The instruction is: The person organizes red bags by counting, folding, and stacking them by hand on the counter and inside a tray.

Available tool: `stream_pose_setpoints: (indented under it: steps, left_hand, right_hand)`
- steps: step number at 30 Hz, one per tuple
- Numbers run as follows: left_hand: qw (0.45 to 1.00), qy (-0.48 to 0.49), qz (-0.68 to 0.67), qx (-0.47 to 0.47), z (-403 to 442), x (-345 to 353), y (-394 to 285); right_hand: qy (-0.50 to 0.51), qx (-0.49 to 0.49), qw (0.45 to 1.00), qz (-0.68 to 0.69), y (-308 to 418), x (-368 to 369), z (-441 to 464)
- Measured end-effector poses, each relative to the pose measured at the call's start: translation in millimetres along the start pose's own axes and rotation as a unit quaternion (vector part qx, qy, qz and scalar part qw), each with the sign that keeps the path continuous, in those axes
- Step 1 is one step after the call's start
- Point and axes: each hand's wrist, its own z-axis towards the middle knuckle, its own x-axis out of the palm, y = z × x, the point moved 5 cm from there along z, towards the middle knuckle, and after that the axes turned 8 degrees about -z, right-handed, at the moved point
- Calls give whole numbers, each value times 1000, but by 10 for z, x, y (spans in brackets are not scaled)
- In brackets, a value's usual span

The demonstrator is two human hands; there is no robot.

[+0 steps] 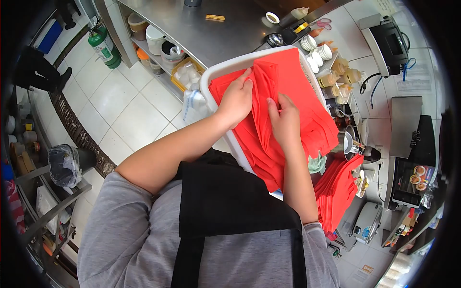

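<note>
A white plastic bin [205,82] in front of me holds a loose pile of red fabric sheets [293,72], perhaps cloths or flat bags. My left hand [236,100] is closed on the edge of a bunched red cloth [264,79], thumb and fingers pressed together near its upper fold. Lower down and to the right, my right hand [285,119] pinches the same bunch between thumb and fingers. Part of each hand's fingertips is hidden by the fabric. Outside the bin, at lower right, lies a second stack of folded red fabric [336,192].
A steel counter [230,33] runs along the far side. Sauce bottles [343,72] and white cups [312,50] line the right. A green cylinder [104,48] stands on the tiled floor at left, near a lined trash bin [67,165]. Another person's leg [41,72] shows at far left.
</note>
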Motion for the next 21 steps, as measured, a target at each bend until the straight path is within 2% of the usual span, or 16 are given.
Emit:
stream_pose_setpoints:
  steps: [1, 2, 5, 8, 18, 21]
  left_hand:
    - [997, -12, -73, -6, 24, -13, 51]
    - [997, -13, -71, -7, 43, -26, 97]
    - [988, -3, -147, -46, 21, -12, 42]
    - [984, 31, -171, -49, -41, 45, -30]
    - [967, -18, -254, -31, -120, -58, 62]
    - [956, -25, -291, -23, -141, -84, 82]
  right_hand:
    - [-59, -65, 994, -68, 145, -70, -33]
    - [-56, -78, 991, -89, 187, -81, -48]
    - [-52, -63, 987, -141, 348, -227, -80]
    - [-58, -80, 983, -155, 382, -216, -58]
    - [-55, -65, 987, -135, 423, 5, -66]
    - [-32, -34, 993, -109, 449, 64, -77]
